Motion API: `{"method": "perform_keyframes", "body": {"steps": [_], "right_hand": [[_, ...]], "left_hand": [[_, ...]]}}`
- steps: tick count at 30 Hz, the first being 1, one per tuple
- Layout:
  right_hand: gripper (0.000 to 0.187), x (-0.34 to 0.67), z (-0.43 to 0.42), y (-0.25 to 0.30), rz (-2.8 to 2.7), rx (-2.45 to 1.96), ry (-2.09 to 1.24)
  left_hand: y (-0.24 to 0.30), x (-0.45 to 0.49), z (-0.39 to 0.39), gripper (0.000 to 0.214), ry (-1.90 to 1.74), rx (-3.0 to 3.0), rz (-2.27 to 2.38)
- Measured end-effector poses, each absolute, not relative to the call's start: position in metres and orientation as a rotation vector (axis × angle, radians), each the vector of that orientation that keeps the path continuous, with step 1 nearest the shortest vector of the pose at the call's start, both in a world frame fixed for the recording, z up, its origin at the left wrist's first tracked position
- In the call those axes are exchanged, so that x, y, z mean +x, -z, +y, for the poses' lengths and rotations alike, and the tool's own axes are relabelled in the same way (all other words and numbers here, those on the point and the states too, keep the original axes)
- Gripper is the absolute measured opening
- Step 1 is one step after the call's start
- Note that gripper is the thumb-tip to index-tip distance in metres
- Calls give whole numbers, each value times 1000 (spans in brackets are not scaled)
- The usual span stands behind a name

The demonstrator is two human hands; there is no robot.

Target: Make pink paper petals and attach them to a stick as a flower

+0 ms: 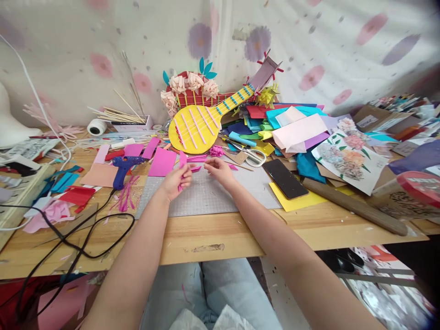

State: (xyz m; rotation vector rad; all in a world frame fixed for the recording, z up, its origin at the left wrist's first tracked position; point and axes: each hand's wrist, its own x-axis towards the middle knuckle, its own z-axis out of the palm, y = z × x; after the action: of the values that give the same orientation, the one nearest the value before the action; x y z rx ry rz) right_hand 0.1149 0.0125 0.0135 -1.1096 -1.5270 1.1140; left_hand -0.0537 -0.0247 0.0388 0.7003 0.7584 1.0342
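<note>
Paper strip (182, 167): magenta-pink.
Paper guitar (195, 128): body coloured yellow, striped with pink strings; neck banded in blue.
Paper roses (192, 85): tinted pale peach, topped by teal leaves.
Glue gun (123, 167): blue; cable (68, 243): black.
Cutting mat (206, 197): grey, ruled with fine grid.
Phone (284, 178): black; sheet (299, 201) under it: yellow.
Table (206, 238): pale wood grain.
Curtain (309, 46): white, dotted with pink and purple flowers.
Printed sheet (347, 156): white, patterned with pink, orange and grey-blue blooms, green leaves.
Paper pile (275, 121): red, teal, green, pink, lilac mixed.
Jeans (213, 288): light blue.
</note>
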Motion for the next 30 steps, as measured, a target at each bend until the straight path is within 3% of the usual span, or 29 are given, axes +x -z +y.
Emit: {"method": "perform_keyframes", "body": {"steps": [2,5,9,18,23,30], "right_hand": [[19,109,17,-17,-1845,-1184,-832],[39,95,24,-23,-2345,-1127,-416],[52,76,33,-26,-2683,-985,-98],[41,91,32,-25,-2225,-1357,-320],[49,88,28,-19,-2518,-1185,-187],[36,77,34,-18,-2391,-1296,-211]], "left_hand": [[-43,-64,-22,17,-1183,616,726],[-45,-76,-19,17,-1302,521,720],[-42,-83,-16,17,-1373,467,701],[-44,-78,-17,5,-1610,450,739],[-41,-74,-17,9,-1576,466,728],[-39,-78,-16,15,-1543,434,710]]}}
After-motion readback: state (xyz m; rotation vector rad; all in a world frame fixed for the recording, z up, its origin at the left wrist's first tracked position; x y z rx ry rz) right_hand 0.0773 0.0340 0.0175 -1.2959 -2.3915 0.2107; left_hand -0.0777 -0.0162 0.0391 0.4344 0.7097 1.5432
